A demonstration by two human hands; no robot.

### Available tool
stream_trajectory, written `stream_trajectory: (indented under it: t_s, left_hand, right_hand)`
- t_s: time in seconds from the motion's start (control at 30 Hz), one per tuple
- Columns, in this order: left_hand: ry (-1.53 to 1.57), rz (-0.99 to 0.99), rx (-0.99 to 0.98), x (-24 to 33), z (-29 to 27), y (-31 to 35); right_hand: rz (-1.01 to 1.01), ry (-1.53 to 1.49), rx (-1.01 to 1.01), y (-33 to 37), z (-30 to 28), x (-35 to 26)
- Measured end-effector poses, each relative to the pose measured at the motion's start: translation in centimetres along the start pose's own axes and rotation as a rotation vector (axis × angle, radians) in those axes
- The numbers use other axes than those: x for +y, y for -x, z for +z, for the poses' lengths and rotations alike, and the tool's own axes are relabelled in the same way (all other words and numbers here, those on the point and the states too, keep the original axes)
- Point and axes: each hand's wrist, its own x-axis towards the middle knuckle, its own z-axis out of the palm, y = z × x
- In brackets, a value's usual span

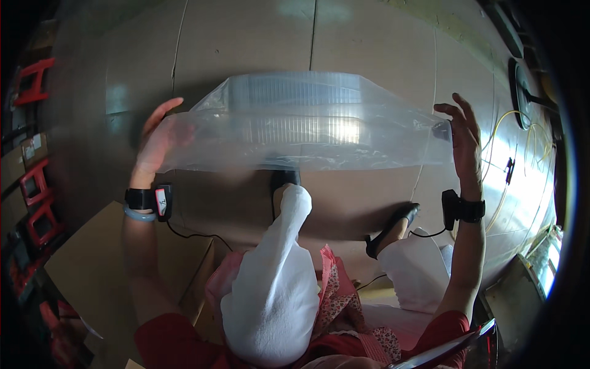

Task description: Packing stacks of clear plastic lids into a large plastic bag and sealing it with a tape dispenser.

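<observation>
A clear plastic bag [405,144] is stretched wide between my two hands, above the floor in front of my legs. Inside it lies a long stack of clear ribbed plastic pieces [295,92], nested together; their exact kind is blurred by the film. My left hand [161,138] grips the bag's left end, partly seen through the film, with one finger raised outside it. At the other end, my right hand [465,132] holds the bag's corner, its upper fingers bent and standing off the film.
An open cardboard box [101,264] stands beside my left arm. Red plastic stools [35,80] line the far left. A yellow hose [499,132] and a round black base [520,92] are on the right. Dark cables run from my wrist devices [163,202].
</observation>
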Motion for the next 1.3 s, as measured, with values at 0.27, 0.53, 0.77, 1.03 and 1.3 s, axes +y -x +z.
stream_trajectory:
  t_s: [0.27, 0.53, 0.77, 1.03, 1.3]
  left_hand:
    - [0.189, -0.689, -0.462, 0.2, -1.1, -3.9]
    - [0.06, -0.408, -0.519, -0.2, -0.1, -2.3]
    - [0.191, -0.798, -0.676, 0.1, -0.4, -3.8]
    - [0.219, -0.564, -0.598, -1.3, -1.1, -3.5]
    - [-0.419, -0.24, -0.194, -2.4, 0.6, -1.6]
  right_hand:
    - [1.014, -0.197, -0.508, -3.0, 0.9, 4.9]
    - [0.953, -0.439, -0.698, -1.2, 5.3, 4.2]
    - [1.027, -0.774, -0.925, -1.7, 7.3, 8.0]
    - [0.709, -0.669, -0.494, 1.2, 7.3, 8.4]
    - [-0.116, 1.04, -0.697, -3.6, 8.1, 5.9]
